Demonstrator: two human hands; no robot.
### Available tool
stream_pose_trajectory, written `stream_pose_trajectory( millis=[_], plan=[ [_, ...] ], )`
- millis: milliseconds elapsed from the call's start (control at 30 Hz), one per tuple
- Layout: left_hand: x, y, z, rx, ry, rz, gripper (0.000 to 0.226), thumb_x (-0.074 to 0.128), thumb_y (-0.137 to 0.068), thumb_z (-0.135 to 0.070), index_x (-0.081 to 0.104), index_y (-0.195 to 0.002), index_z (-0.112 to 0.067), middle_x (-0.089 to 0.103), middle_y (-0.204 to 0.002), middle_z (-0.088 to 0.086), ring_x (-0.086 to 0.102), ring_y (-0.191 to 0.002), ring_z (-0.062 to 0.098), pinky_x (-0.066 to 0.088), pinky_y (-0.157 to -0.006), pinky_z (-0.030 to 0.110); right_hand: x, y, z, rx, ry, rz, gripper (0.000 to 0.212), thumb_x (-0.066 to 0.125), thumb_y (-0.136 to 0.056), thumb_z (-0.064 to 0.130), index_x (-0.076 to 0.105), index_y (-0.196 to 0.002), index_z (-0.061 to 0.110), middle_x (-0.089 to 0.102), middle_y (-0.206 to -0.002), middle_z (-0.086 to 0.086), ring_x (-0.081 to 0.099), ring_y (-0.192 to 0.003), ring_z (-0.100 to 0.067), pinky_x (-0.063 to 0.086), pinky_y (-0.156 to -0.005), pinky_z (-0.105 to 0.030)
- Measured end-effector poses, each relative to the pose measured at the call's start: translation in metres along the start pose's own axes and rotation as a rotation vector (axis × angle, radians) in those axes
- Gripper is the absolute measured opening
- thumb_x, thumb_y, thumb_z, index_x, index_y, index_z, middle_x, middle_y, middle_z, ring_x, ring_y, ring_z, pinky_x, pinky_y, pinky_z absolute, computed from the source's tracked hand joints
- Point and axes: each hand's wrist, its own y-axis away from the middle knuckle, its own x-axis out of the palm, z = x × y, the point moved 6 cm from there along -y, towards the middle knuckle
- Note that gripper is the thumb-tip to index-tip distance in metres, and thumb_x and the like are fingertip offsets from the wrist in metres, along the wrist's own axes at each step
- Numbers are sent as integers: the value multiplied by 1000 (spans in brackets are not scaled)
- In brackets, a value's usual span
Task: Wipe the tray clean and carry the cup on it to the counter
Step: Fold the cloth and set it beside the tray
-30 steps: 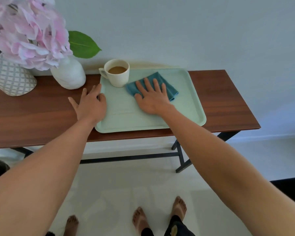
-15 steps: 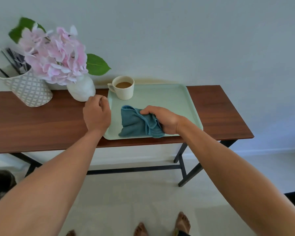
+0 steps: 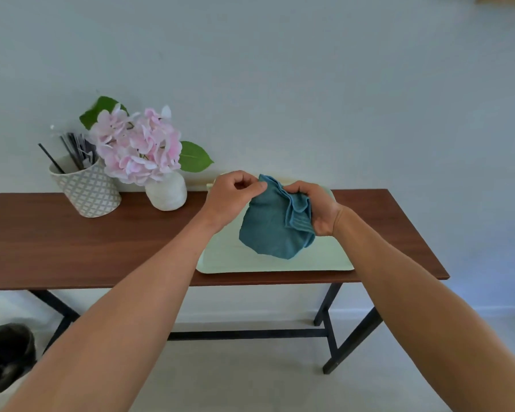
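A teal cloth [image 3: 272, 226] hangs bunched in the air above the pale green tray [image 3: 324, 257], which lies on the right part of the wooden table [image 3: 87, 242]. My left hand [image 3: 231, 197] pinches the cloth's upper left corner. My right hand [image 3: 315, 208] grips its gathered right edge. Both hands hold the cloth clear of the tray. The cup is hidden behind my left hand and the cloth.
A white vase of pink flowers [image 3: 165, 191] and a patterned pot with dark sticks [image 3: 87, 188] stand at the table's back left, near the wall. The table's black legs [image 3: 351, 337] stand on a pale floor. A dark object [image 3: 3, 355] sits at the lower left.
My right hand dragged the cloth to the tray's front and lifted it. My left hand left the tray's edge and took hold of the cloth. The view pulled back and up.
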Motion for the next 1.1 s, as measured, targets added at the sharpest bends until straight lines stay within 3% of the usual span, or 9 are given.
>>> stream_pose_trajectory(
  millis=[167,367,433,533,633,767,867,967,1100],
  plan=[
    [15,-17,-19,51,-175,15,20,62,-99,-29,65,-92,-10,63,-76,-4,53,-68,9,44,-67,28,-7,-2,-9,29,-176,79,55,70,-87,39,65,-127,2,64,-124,-19,65,-105,-35,47,-105,-49],
    [38,-40,-57,220,-663,5,23,42,-105,-45,48,-101,-24,59,-75,-4,57,-69,19,37,-59,37,-5,0,-26,-12,-499,397,108,65,-74,85,52,-149,9,49,-152,-18,45,-140,-40,30,-117,-60],
    [47,-49,-67,249,-702,12,23,41,-105,-44,46,-100,-23,58,-74,-3,57,-68,21,37,-58,37,-10,2,-27,-85,-451,427,99,64,-80,81,48,-152,15,43,-158,-15,40,-144,-40,24,-119,-62],
    [62,-60,-80,273,-715,34,22,42,-105,-43,47,-98,-22,59,-75,-2,56,-67,20,39,-57,36,-26,4,-22,-247,-279,285,59,72,-95,40,53,-146,19,54,-145,-10,50,-134,-35,42,-109,-59],
    [76,-69,-88,264,-710,26,21,45,-105,-42,51,-101,-22,61,-80,-2,57,-70,18,39,-58,34,-43,10,-14,-281,-265,152,51,74,-92,10,56,-139,15,61,-130,-11,59,-121,-33,55,-92,-53],
    [97,-78,-93,238,-699,18,22,47,-105,-40,54,-104,-19,63,-86,1,59,-75,22,45,-63,36,-77,10,-9,-269,-348,8,37,63,-99,31,59,-131,14,67,-119,-11,70,-103,-34,59,-79,-49],
    [112,-83,-93,201,-662,-5,20,46,-105,-39,52,-106,-20,63,-84,2,59,-72,21,47,-63,38,-103,16,-4,-215,-426,-32,65,51,-98,64,60,-135,11,73,-112,-11,72,-99,-36,60,-76,-49],
    [127,-89,-82,129,-577,-40,16,46,-104,-39,43,-109,-25,60,-75,2,55,-65,20,44,-58,37,-130,26,6,-261,-278,-85,56,68,-95,36,56,-140,5,64,-126,-15,67,-111,-36,60,-80,-47],
    [152,-93,-59,51,-385,-28,18,59,-98,-43,54,-99,-26,62,-75,-5,55,-65,10,37,-56,28,-174,41,23,-333,-172,-141,33,57,-101,6,60,-132,0,70,-121,-19,71,-103,-33,62,-71,-44]
  ],
)
